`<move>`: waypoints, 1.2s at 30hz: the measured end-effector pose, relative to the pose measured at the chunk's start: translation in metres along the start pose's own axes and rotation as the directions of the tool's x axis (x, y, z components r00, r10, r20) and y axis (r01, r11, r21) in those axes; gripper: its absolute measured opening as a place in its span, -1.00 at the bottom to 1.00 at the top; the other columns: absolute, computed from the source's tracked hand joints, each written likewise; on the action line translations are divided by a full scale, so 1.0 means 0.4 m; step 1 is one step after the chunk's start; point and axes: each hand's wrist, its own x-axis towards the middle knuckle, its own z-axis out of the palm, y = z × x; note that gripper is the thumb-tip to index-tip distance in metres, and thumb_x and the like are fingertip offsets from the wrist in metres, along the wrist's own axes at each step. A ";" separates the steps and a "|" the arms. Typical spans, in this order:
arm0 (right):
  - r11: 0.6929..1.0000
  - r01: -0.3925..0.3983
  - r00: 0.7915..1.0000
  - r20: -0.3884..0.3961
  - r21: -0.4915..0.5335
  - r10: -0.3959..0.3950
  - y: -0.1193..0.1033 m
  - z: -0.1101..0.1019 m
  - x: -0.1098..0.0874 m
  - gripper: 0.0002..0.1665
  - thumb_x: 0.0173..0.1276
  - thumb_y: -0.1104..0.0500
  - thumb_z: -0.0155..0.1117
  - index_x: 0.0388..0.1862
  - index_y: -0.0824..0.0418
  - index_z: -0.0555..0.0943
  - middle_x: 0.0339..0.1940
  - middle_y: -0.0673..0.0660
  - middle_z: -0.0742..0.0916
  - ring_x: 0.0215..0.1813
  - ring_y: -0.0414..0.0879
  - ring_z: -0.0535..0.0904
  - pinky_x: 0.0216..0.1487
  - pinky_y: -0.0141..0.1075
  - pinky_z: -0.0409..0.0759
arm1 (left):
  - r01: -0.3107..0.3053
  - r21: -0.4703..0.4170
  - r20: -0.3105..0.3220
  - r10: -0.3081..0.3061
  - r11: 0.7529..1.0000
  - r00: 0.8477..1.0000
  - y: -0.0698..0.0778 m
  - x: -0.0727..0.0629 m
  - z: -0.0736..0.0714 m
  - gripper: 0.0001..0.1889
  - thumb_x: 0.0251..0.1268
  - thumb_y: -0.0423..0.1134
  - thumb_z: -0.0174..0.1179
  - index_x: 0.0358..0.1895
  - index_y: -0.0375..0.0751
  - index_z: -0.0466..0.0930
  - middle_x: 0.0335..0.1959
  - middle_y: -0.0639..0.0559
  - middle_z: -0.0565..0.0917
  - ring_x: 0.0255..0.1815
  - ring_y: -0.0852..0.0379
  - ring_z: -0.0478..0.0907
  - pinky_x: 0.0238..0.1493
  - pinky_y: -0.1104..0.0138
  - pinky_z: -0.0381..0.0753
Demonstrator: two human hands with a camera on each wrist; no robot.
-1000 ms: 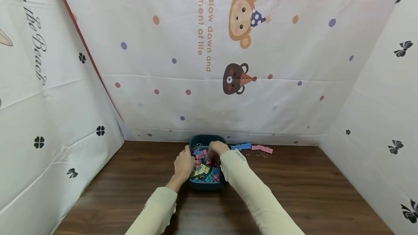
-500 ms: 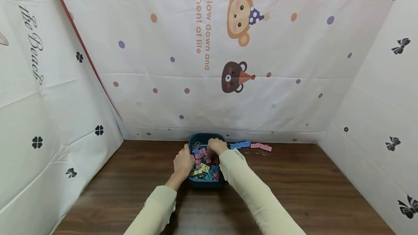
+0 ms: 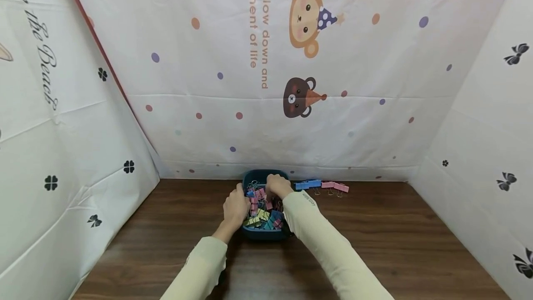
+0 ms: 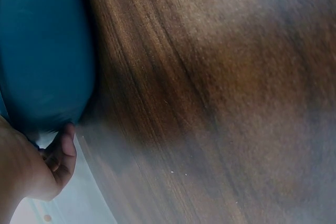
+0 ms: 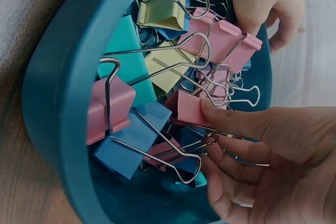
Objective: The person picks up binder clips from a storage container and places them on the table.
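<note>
A dark teal plastic bin (image 3: 264, 235) full of binder clips in pink, yellow, blue and teal stands at the back of the table. My left hand (image 3: 235, 205) grips its left side, with the thumb over the rim beside a pink clip (image 5: 220, 38) in the right wrist view. Some fingers of that hand curl against the outer wall (image 4: 47, 51). Reaching inside the bin, my right hand (image 3: 278, 186) pinches a small pink binder clip (image 5: 190, 107) between thumb and fingers. A blue binder clip (image 5: 134, 140) with wire handles lies close by. Part of the pinched clip is hidden by the thumb.
To the right of the bin, blue binder clips (image 3: 308, 184) and pink binder clips (image 3: 335, 186) lie in a row along the table's back edge. White printed cloth (image 3: 200, 138) hangs behind and on both sides of the brown wooden table (image 3: 374, 235).
The head view shifts slightly. Both hands stay at the bin, the right one inside it, with little visible movement.
</note>
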 end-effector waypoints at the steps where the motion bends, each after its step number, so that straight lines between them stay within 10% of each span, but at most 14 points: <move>1: 1.000 0.005 1.000 -0.012 0.014 -0.005 0.000 0.000 -0.002 -0.60 0.29 0.17 0.51 0.08 0.19 0.65 -0.07 0.18 0.72 -0.26 -0.01 0.59 -0.26 -0.17 0.50 | 0.000 0.002 -0.001 0.000 1.000 1.000 0.000 0.000 -0.001 -0.55 0.35 -0.33 0.21 0.27 -0.38 0.45 -0.18 -0.28 0.71 -0.33 -0.18 0.71 -0.31 -0.04 0.69; 15: 0.978 0.115 0.991 -0.089 0.172 -0.101 0.001 0.016 0.016 -0.89 0.31 0.41 0.38 -0.32 0.25 0.63 -0.51 0.16 0.60 -0.61 -0.10 0.36 -0.59 -0.26 0.29 | -0.001 -0.006 -0.010 0.001 1.000 1.000 -0.003 -0.004 0.009 -0.54 0.33 -0.34 0.19 0.27 -0.40 0.44 -0.18 -0.29 0.71 -0.35 -0.19 0.70 -0.32 -0.04 0.68; 26: 0.980 0.187 0.961 -0.222 0.070 -0.167 0.004 0.011 0.003 -0.51 0.41 0.39 0.24 -0.75 0.15 0.45 -0.82 0.00 0.35 -0.71 -0.17 0.17 -0.66 -0.31 0.17 | -0.013 0.008 -0.009 0.013 1.000 1.000 -0.005 -0.004 0.017 -0.53 0.32 -0.34 0.20 0.28 -0.41 0.43 -0.23 -0.28 0.69 -0.45 -0.14 0.65 -0.41 0.01 0.64; 36: 0.965 0.261 0.904 -0.345 -0.016 -0.251 0.023 -0.028 -0.009 -0.86 0.43 0.25 0.32 -0.16 0.19 0.80 -0.25 0.13 0.82 -0.41 -0.06 0.68 -0.35 -0.17 0.65 | -0.014 0.013 -0.020 0.014 1.000 1.000 -0.004 0.009 0.014 -0.50 0.33 -0.35 0.20 0.31 -0.42 0.43 -0.19 -0.29 0.70 -0.44 -0.13 0.66 -0.39 0.02 0.66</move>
